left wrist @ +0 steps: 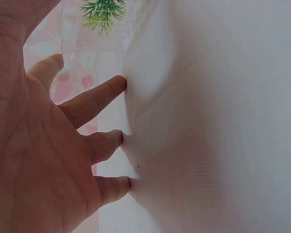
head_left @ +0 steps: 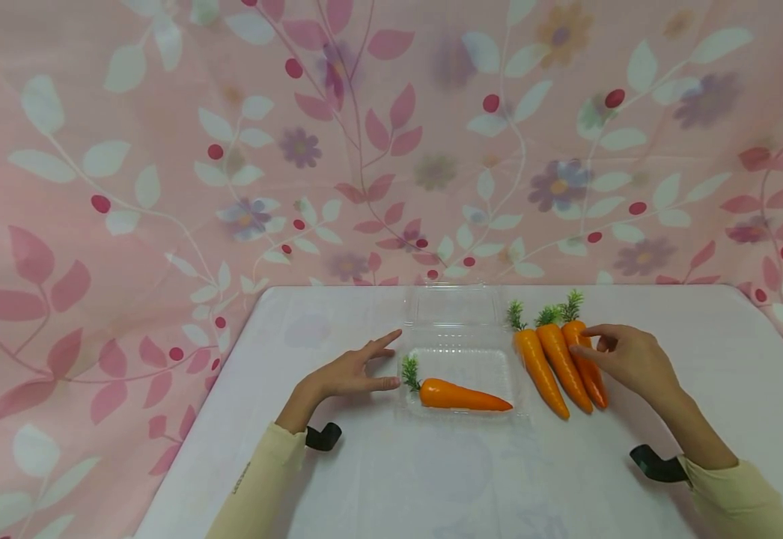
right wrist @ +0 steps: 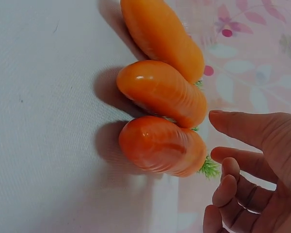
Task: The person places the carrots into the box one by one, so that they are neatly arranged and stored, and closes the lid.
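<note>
In the head view a clear plastic clamshell box (head_left: 459, 361) lies with its lid folded back, and one toy carrot (head_left: 462, 395) with a green top rests inside. My left hand (head_left: 347, 372) is spread beside the box's left edge; in the left wrist view its fingertips (left wrist: 119, 82) are at the white surface and nothing is held. Three more carrots lie side by side right of the box. Over the upper part of the rightmost carrot (right wrist: 160, 148) hovers my right hand (head_left: 634, 363), thumb and index finger apart, the other fingers bent. Whether it touches the carrot is unclear.
The other two carrots, the left one (head_left: 541, 373) and the middle one (head_left: 564, 367), lie close together. A white cloth covers the table (head_left: 391, 479). Behind it hangs a pink floral curtain (head_left: 391, 150). Dark wrist mounts (head_left: 657, 464) stick out below both sleeves.
</note>
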Demonstrator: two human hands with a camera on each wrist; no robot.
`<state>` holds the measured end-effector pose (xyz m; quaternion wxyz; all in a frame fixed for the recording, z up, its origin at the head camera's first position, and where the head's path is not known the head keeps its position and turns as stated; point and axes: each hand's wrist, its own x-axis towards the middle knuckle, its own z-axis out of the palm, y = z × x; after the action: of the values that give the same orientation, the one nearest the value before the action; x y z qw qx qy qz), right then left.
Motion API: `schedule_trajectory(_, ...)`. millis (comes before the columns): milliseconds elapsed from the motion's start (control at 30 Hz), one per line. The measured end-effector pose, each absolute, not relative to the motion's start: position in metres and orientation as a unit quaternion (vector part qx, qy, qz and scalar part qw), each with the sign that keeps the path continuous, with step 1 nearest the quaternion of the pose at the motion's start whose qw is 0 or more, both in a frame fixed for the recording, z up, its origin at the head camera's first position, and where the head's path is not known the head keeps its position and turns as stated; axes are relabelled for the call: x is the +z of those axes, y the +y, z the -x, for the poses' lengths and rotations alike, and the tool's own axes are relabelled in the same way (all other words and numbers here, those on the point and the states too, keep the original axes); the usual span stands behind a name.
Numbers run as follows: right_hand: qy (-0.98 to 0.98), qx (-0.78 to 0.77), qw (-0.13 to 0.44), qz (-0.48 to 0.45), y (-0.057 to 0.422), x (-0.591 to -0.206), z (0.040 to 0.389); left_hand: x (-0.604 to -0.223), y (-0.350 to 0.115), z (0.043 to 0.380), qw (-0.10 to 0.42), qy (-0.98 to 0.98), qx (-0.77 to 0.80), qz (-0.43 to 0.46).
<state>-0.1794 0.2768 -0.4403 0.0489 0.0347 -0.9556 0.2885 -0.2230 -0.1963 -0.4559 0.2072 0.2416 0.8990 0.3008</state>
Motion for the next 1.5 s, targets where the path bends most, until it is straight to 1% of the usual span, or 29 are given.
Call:
schedule_trajectory(200, -0.96, 0.272, 0.059, -0.027, 0.2778, -0.4427, 0.1804, -0.4556, -0.1964, 0.222, 0.207, 0.899, 0.3, -0.244)
schedule_trajectory(433, -0.962, 0.266, 0.053, -0.018, 0.2769, -0.4423, 0.1794, -0.456, -0.1959, 0.2222, 0.205, 0.903, 0.291, -0.242)
schedule_trajectory(867, -0.968, 0.252, 0.016, 0.018, 0.2756, -0.4474, 0.1836, -0.4553, -0.1958, 0.2214, 0.205, 0.901, 0.297, -0.239)
schedule_trajectory(1500, -0.968, 0.25, 0.006, 0.032, 0.2764, -0.4502, 0.1851, -0.4565, -0.196, 0.2215, 0.204, 0.903, 0.293, -0.24)
